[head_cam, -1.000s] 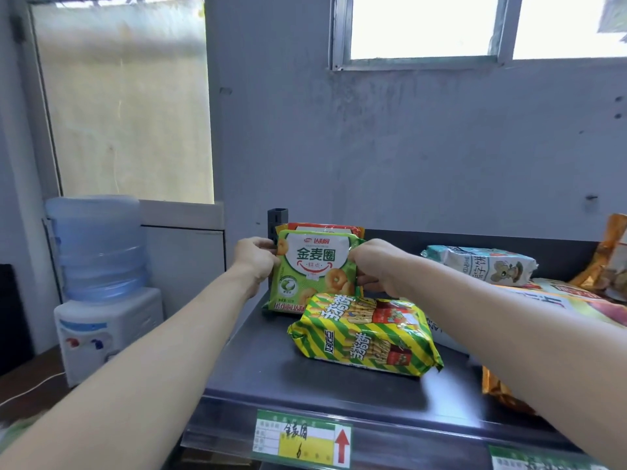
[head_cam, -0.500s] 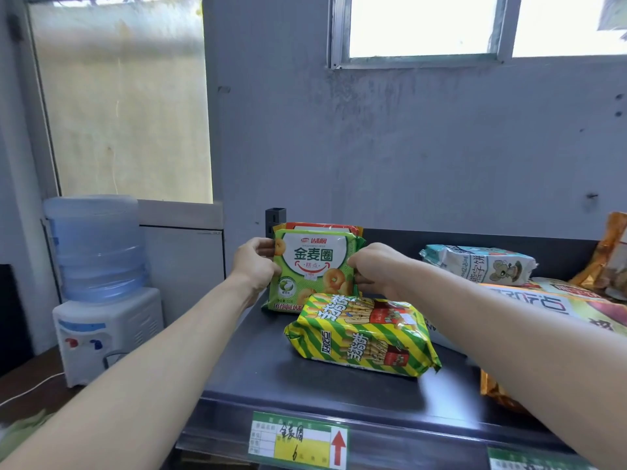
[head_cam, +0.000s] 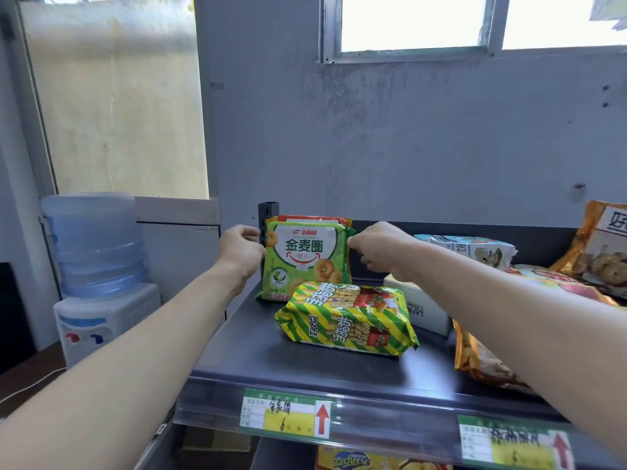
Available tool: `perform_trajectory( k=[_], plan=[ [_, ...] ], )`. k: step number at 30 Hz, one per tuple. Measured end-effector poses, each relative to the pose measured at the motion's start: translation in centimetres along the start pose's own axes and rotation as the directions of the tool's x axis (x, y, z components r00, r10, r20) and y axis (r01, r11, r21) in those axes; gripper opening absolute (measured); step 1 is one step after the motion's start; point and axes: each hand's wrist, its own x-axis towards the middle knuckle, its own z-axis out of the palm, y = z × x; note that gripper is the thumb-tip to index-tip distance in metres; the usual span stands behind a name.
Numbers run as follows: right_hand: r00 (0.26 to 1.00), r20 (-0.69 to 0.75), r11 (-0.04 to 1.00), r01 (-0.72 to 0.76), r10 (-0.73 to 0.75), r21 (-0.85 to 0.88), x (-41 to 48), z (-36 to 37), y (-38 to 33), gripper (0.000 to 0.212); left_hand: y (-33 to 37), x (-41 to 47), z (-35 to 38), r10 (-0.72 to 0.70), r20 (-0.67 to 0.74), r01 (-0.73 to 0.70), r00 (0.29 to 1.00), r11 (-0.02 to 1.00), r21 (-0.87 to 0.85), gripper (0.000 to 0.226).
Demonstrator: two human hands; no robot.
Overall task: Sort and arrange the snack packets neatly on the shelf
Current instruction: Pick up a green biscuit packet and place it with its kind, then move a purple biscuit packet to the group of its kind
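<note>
A person's right hand [head_cam: 376,247] pinches the upper right edge of a green ring-biscuit packet [head_cam: 305,262] standing upright at the back left of a dark metal shelf [head_cam: 258,354]; the left hand [head_cam: 241,249] curves loosely at its left edge, grip unclear. A yellow-and-green striped packet [head_cam: 346,320] lies flat just in front
</note>
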Motion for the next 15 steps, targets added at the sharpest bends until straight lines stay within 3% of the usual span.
perform_trajectory(
  k=[5, 11, 15],
  plan=[
    [0.995, -0.037, 0.995, 0.095, -0.097, -0.043, -0.9, -2.1, 0.1, 0.027, 2.8, -2.7, 1.0, 0.108, 0.011, -0.107, 0.994, 0.994, -0.020, 0.027],
    [0.975, -0.130, 0.983, 0.174, -0.181, -0.066, -1.9, -7.4, 0.6, 0.033, 6.0, -6.1, 2.8, 0.236, 0.117, -0.235, 0.965, 0.972, -0.025, 0.024],
    [0.958, -0.196, 0.977, 0.199, -0.211, -0.083, -3.2, -12.2, 1.6, 0.028, 8.5, -9.0, 5.2, 0.306, 0.199, -0.309, 0.931, 0.951, -0.018, 0.023]
  ],
)
